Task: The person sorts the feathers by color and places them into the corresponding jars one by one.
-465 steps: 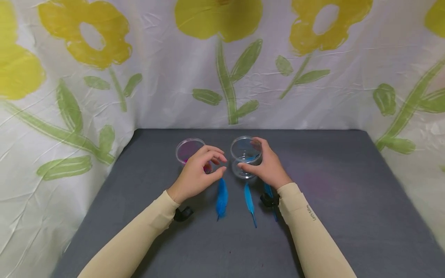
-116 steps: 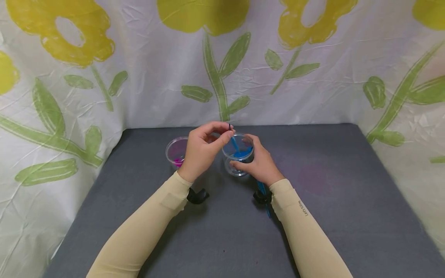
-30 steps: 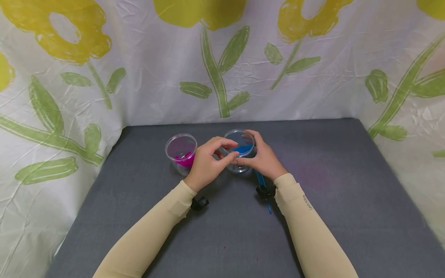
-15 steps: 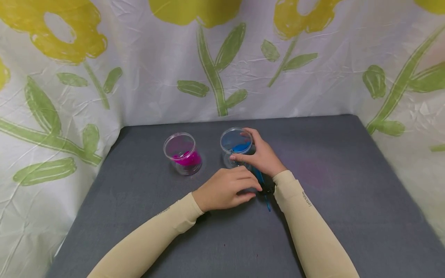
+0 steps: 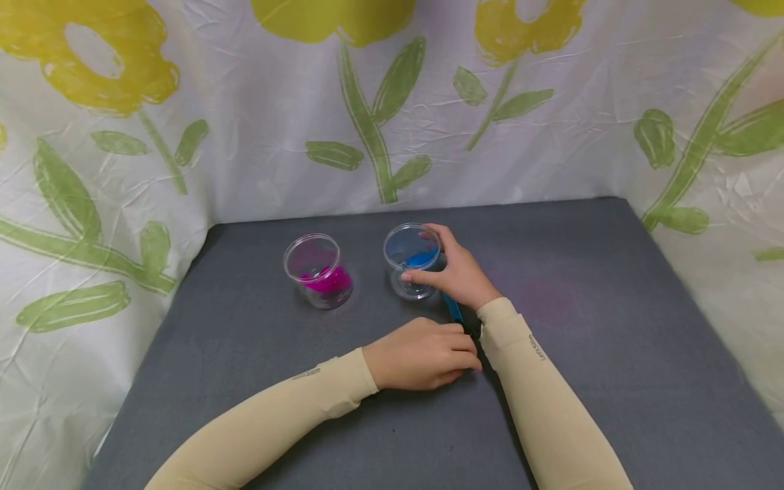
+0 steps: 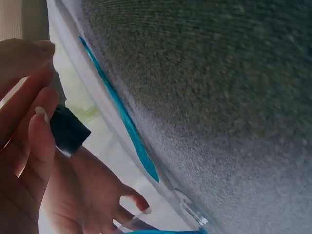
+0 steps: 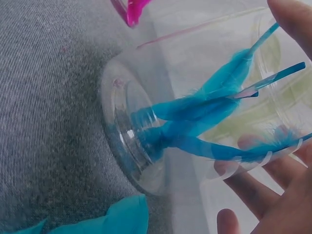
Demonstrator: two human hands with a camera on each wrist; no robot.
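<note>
My right hand (image 5: 459,269) grips a clear plastic cup (image 5: 412,284) by its right side, thumb in front and fingers behind. Several blue feathers (image 7: 204,105) stand inside that cup, quills up, in the right wrist view. One more blue feather (image 5: 452,309) lies on the grey table below my right wrist. My left hand (image 5: 425,355) is beside that wrist, fingers bent and nothing between them. In the left wrist view the feather on the table (image 6: 122,109) runs lengthwise, apart from the fingertips (image 6: 41,117). In the head view my left hand hides the feather's near end.
A second clear cup (image 5: 327,299) with magenta feathers (image 5: 327,280) inside stands to the left of the first. A black wrist camera (image 6: 68,131) is strapped under my right wrist. A white cloth with painted flowers (image 5: 263,163) rises behind the grey table (image 5: 245,354).
My left hand has left the right-hand cup and come down toward my right wrist, near the lying feather. The two feathers lying in front earlier are gone from the table. My right hand keeps its grip.
</note>
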